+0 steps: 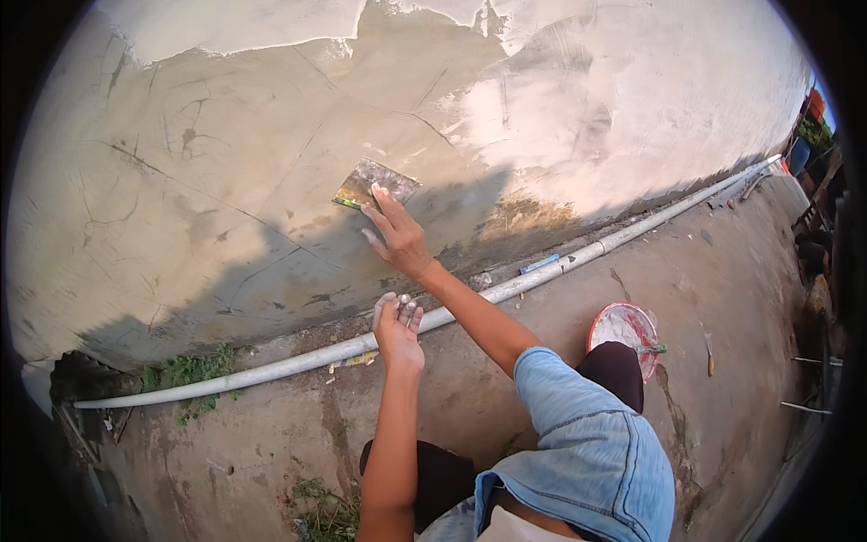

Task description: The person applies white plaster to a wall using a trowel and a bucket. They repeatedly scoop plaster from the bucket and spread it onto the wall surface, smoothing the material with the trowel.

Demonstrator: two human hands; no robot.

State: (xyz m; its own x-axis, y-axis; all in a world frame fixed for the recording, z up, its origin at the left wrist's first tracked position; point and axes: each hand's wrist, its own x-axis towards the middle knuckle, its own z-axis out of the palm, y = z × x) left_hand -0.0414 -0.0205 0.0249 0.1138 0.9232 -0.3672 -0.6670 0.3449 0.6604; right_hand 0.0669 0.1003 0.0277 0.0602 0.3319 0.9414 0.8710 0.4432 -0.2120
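Your left hand (398,327) is hovering loosely curled, holding nothing, above the white pipe (271,369). Your right hand (397,237) is pressing the sanding sheet (372,183) flat against the wall (226,163), fingers spread; keeping pressure even should smooth it best.

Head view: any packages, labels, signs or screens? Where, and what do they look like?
Printed card or packaging piece: pressed flat to the plastered wall under the right hand; rectangular, grey-smeared, yellow-green corner.
Wrapper scrap: on the ground beside the white pipe; small, yellowish.
No signs or screens.

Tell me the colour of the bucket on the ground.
Red outside, white-coated inside; the bucket shows in the head view, by the person's knee.
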